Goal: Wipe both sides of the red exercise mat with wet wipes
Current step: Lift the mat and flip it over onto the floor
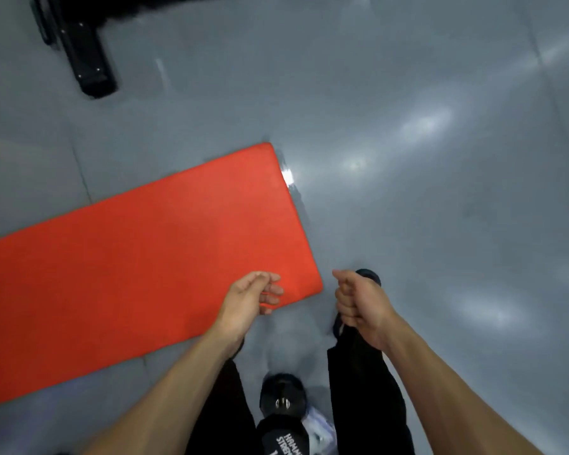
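Both forearms reach down: left hand (pixel 250 297) hangs loose-fingered over the red mat (pixel 138 264) lying flat on the floor (pixel 408 192); right hand (pixel 358 303) is fisted, apparently empty. Wiping hasn't begun; fetching a wipe comes next.

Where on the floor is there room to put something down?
The widest bare patch is the grey floor to the right of the red mat, running up past its far corner. Another strip lies between the mat and the black equipment at top left. It is crowded near the feet, around the dumbbell between the legs, below the left hand and right hand.
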The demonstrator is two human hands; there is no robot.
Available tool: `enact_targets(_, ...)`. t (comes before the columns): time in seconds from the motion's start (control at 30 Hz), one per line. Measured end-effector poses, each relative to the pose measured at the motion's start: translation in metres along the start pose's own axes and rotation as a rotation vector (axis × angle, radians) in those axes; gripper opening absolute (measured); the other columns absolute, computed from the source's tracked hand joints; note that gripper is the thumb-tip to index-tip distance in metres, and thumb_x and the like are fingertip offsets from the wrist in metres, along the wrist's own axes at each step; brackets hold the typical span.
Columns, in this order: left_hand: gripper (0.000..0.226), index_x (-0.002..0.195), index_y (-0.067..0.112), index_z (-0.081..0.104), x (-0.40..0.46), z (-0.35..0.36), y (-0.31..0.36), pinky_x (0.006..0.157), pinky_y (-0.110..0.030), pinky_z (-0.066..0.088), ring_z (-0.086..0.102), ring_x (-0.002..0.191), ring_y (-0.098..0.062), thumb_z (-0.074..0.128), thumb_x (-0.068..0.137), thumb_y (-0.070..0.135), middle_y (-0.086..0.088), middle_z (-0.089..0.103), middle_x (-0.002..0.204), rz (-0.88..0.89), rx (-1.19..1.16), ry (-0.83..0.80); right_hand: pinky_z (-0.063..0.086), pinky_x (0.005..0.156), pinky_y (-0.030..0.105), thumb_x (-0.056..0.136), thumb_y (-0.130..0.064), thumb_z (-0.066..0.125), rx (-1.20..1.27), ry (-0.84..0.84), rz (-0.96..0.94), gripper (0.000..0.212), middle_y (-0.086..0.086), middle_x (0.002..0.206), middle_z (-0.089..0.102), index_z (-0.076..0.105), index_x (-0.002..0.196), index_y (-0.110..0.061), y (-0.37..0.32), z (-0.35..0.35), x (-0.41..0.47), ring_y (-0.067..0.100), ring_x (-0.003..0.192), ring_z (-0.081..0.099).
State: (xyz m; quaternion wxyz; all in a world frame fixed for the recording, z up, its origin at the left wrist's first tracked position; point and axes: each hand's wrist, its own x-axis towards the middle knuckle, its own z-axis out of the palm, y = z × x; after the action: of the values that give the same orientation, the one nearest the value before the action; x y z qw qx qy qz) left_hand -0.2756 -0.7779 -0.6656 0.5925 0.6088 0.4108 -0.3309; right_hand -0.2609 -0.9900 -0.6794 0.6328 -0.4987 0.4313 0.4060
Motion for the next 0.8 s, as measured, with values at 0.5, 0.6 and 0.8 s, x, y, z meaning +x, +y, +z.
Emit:
enact_targets(0.5, 0.030, 0.096, 0.012, 0.071, 0.029, 0.085, 0.058, 0.058, -0.022, 0.047, 0.061, 0.063, -0.011, 0.044, 0.108, 0.013, -0.002, 0.072, 0.076, -0.081, -0.305, 0.201, 0.008, 0.044, 0.026, 0.102, -0.026, 0.049, -0.368, -0.141, 0.034, 0.050, -0.002, 0.056, 0.017, 0.024, 0.059, -0.027, -0.166, -0.014, 0.036, 0.013, 0.046, 0.011)
enact_targets(0.6, 0.031, 0.096, 0.014, 0.072, 0.053, 0.079, 0.065, 0.060, -0.024, 0.047, 0.063, 0.066, -0.012, 0.044, 0.108, 0.013, -0.001, 0.074, 0.075, -0.101, -0.401, 0.231, 0.005, 0.050, 0.031, 0.102, -0.027, 0.048, -0.480, -0.147, 0.078, 0.048, -0.001, 0.058, 0.017, 0.026, 0.060, -0.027, -0.188, 0.006, 0.055, 0.014, 0.049, 0.011)
enact_targets(0.8, 0.029, 0.097, 0.017, 0.073, 0.105, 0.050, 0.071, 0.069, -0.027, 0.049, 0.067, 0.077, -0.014, 0.046, 0.107, 0.014, 0.000, 0.078, 0.082, -0.164, -0.592, 0.317, 0.014, 0.045, 0.027, 0.103, -0.027, 0.050, -0.847, -0.100, 0.095, 0.056, -0.003, 0.056, 0.023, 0.030, 0.050, -0.029, -0.238, 0.061, 0.116, 0.013, 0.047, 0.017)
